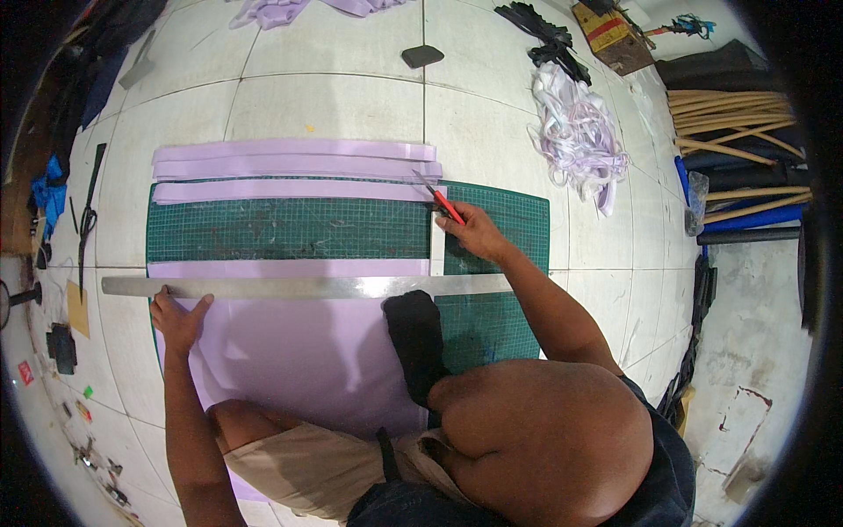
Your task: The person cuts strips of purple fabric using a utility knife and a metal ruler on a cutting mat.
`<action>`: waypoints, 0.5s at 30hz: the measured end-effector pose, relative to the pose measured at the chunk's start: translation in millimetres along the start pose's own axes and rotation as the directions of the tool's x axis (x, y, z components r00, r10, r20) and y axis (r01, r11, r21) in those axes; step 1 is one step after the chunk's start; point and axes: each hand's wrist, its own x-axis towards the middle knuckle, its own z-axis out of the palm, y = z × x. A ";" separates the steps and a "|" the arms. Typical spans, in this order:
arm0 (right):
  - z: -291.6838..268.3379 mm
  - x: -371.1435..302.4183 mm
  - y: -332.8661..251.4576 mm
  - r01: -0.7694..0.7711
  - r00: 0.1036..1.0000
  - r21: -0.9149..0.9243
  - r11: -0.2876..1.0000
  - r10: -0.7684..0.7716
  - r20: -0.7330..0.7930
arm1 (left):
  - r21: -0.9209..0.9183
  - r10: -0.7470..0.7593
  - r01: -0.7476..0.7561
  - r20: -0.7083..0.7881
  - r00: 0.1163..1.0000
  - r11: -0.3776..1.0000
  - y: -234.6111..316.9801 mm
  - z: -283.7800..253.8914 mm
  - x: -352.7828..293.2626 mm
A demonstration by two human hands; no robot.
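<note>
A long metal ruler [263,287] lies across a lilac fabric sheet [290,334] on the green cutting mat [290,230]. With fingers spread, my left hand [180,321] presses at the ruler's left part. Closed around a red-handled cutter knife [449,205], my right hand [474,233] is over the mat; the blade points up and left toward the cut strips. Several lilac fabric strips [290,169] lie along the mat's far edge. Beneath my right hand runs a narrow white strip [436,246]. My black-socked foot [411,329] rests on the fabric, its toes at the ruler's lower edge.
White floor tiles [325,105] surround the mat. A dark grey block [422,56] sits beyond it. Tangled pale ribbons [580,132] and black cloth [549,39] lie at the far right, near stacked rolls [746,167]. Black scissors [88,220] are at the left.
</note>
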 end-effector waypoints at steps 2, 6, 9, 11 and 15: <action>-1.6 -0.2 1.1 -0.026 1.000 0.006 1.000 0.026 0.003 | -0.053 -0.042 0.046 0.069 0.997 0.998 10.8 -5.6 -1.2; 2.5 0.1 -1.4 0.034 0.999 0.042 0.999 -0.034 -0.010 | 0.019 0.135 -0.133 -0.121 0.984 0.991 29.3 -12.6 -11.6; 3.5 -2.2 7.7 0.070 0.997 0.047 0.996 -0.068 -0.043 | -0.328 0.366 -0.403 -0.171 0.915 0.855 114.5 8.8 -57.9; 4.7 -0.9 5.6 0.065 0.998 0.076 0.995 -0.063 -0.026 | -0.411 0.665 -0.606 0.001 0.747 0.681 181.1 20.1 -102.0; 3.3 1.4 13.6 0.090 0.994 -0.017 0.996 -0.091 -0.055 | -0.339 0.849 -0.786 0.078 0.523 0.516 261.9 56.5 -157.7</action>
